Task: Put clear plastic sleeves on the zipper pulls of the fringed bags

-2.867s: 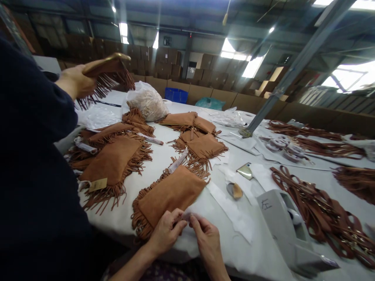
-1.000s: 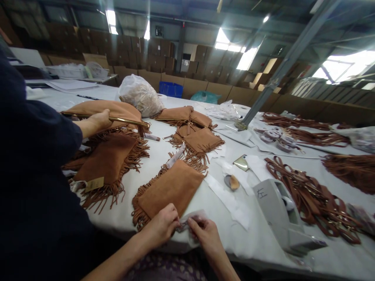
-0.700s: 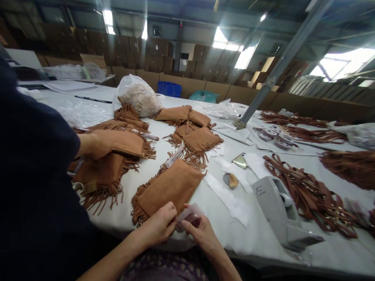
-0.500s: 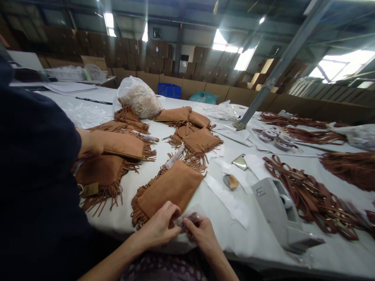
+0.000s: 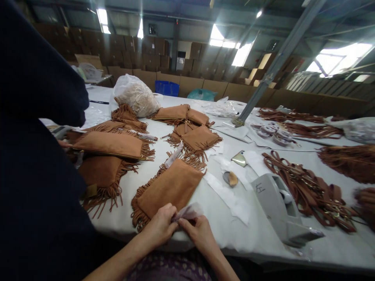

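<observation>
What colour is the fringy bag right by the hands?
The fringy bag is tan brown; the head view shows it best.

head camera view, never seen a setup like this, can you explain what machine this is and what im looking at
There's no machine working here: you see a person's own two bare hands, filmed from a camera worn on their head, looking forward and down. Every picture comes from that one camera.

The left hand and right hand meet at the table's near edge, pinching a thin, see-through wrap between their fingers.

Just beyond lies a brown fringed pouch, on a white-covered table. More pouches lie to the left and farther back. To the right are a grey tape dispenser and a heap of brown straps.

The dark sleeve on the left belongs to another person.
</observation>
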Motion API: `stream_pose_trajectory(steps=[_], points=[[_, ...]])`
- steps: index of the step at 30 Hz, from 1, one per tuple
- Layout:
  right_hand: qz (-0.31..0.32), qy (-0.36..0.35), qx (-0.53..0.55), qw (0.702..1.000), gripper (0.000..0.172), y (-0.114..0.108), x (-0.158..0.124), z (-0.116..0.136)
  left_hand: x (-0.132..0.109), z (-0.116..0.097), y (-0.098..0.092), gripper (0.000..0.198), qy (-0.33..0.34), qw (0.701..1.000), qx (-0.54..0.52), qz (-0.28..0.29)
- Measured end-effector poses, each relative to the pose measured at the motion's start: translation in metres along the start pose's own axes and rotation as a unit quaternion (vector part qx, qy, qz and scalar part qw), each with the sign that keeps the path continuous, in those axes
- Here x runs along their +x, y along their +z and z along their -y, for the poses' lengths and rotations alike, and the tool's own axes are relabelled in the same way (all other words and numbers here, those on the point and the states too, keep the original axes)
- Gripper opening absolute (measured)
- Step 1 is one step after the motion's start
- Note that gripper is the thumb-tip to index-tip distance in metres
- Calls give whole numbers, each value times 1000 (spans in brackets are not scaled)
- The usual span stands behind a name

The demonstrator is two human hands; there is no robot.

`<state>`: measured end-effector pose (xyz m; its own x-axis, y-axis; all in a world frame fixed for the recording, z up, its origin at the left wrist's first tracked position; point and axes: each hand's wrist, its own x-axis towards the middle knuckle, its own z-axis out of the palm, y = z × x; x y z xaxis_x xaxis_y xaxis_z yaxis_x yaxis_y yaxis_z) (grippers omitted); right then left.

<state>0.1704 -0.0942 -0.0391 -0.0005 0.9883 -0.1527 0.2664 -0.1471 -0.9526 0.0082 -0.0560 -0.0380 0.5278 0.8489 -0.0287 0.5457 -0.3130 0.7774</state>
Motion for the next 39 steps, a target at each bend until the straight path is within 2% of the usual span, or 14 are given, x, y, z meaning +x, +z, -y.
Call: stream_pose_trajectory(steps=[2,5,8,10,12,15,19,21,23,26,30,35,37,39], points=[[-10,-6,-21,1000,18,0,-3,1,-2,-3,-5,12,-10,999,-35,23],[-23,3,-55,998,19,3,-6,0,-4,-8,-14,34,-28,995,-82,53],[-19,12,-87,996,25,2,-6,-1,-2,-10,-16,16,-37,996,-79,30],[9,15,-50,999,26,-4,-6,-2,1,-8,-14,4,-43,995,-89,11],[48,26,37,998,27,-10,-6,-4,5,-4,-10,5,-46,993,-110,1],[48,42,136,989,49,-13,-6,-5,7,0,-5,6,-30,991,-132,-5],[-17,62,92,994,33,-6,-2,-5,3,1,-3,10,9,990,-140,-11],[-33,76,71,994,34,-3,0,-6,1,0,-4,11,6,990,-139,-12],[-38,78,68,994,32,-2,1,-7,1,-3,-5,8,-16,991,-131,-4],[-35,62,71,995,26,-4,2,-8,4,-8,-5,22,-32,995,-89,13],[-52,45,73,995,16,-3,2,-9,5,-11,0,14,-25,998,-46,-22],[-85,52,76,992,17,0,1,-8,2,-10,0,13,18,997,-65,-42],[-90,56,75,992,17,-1,1,-7,2,-11,-2,6,13,997,-66,-39],[-88,53,75,992,18,-3,0,-6,4,-11,-2,15,-7,998,-55,-24]])
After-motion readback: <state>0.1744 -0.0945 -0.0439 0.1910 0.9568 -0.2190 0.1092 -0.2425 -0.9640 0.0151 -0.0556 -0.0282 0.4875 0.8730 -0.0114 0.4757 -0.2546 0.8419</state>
